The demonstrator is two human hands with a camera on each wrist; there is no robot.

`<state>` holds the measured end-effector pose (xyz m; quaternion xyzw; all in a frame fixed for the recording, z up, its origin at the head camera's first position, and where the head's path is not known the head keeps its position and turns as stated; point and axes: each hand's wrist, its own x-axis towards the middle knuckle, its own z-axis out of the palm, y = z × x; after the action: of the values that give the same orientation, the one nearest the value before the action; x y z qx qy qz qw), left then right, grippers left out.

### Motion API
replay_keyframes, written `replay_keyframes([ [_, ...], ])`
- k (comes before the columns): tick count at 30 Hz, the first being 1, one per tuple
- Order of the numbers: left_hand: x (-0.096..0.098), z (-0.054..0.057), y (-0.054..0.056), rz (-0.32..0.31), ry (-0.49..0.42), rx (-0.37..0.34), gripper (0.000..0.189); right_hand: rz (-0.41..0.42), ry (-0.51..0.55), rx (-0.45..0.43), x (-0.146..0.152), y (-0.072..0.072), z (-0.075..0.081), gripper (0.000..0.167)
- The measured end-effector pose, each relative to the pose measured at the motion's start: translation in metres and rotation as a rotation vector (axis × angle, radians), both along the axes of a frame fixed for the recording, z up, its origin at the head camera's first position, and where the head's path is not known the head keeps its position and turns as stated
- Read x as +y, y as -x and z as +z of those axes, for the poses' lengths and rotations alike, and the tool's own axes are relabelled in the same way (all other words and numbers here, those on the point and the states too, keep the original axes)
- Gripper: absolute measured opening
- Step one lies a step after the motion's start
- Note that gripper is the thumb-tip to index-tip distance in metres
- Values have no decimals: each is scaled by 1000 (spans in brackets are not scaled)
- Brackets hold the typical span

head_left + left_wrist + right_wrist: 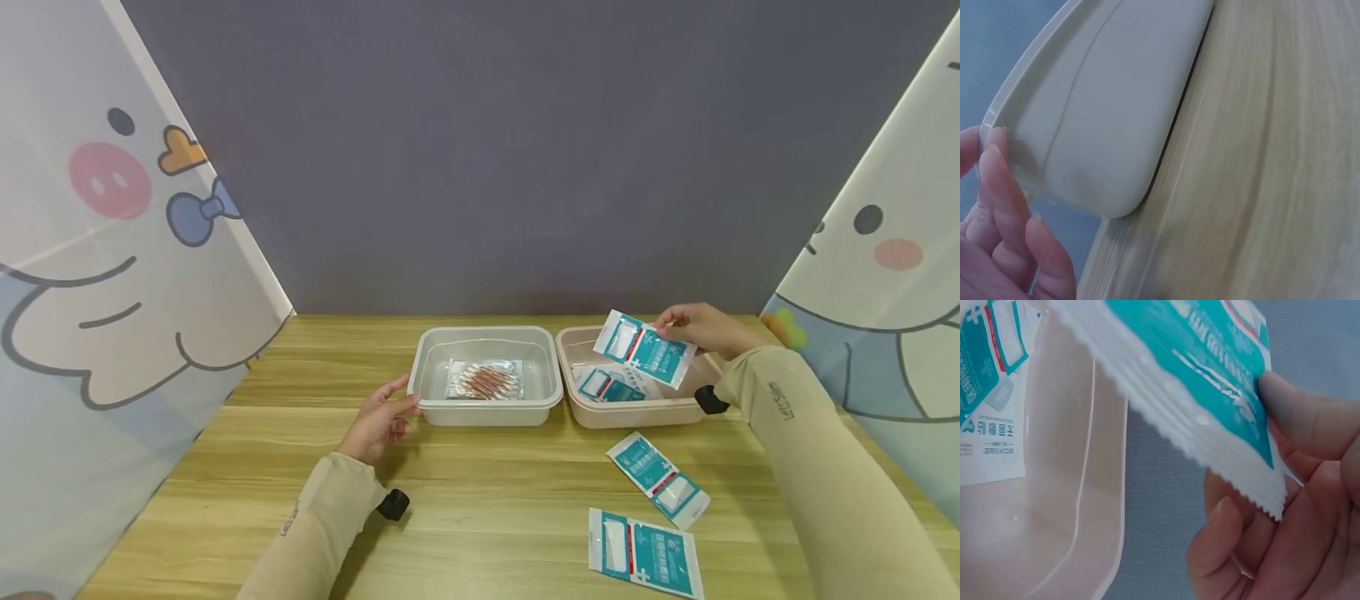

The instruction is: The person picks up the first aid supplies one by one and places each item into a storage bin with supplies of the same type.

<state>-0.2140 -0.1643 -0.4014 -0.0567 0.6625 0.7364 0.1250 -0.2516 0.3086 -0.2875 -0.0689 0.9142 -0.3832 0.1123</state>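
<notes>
My right hand pinches a teal and white dressing packet by its edge, above the pink plastic box. In the right wrist view, the thumb lies on the printed face of the packet, with curled fingers behind it. Inside the pink box lie another teal packet and a white printed packet. My left hand grips the near left corner of the white plastic box, thumb and fingers at its rim. A clear pack of cotton swabs lies in that white box.
Two more teal packets lie on the wooden table in front of the pink box: a slanted packet and a nearer packet. A grey wall rises behind both boxes. Cartoon-printed cloths hang at the left and right.
</notes>
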Motion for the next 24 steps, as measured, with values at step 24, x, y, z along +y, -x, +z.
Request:
replay_keyframes([
  [24,2,1,-2,7,-9,3,60,83,-144,-104,-22,41,-5,15],
])
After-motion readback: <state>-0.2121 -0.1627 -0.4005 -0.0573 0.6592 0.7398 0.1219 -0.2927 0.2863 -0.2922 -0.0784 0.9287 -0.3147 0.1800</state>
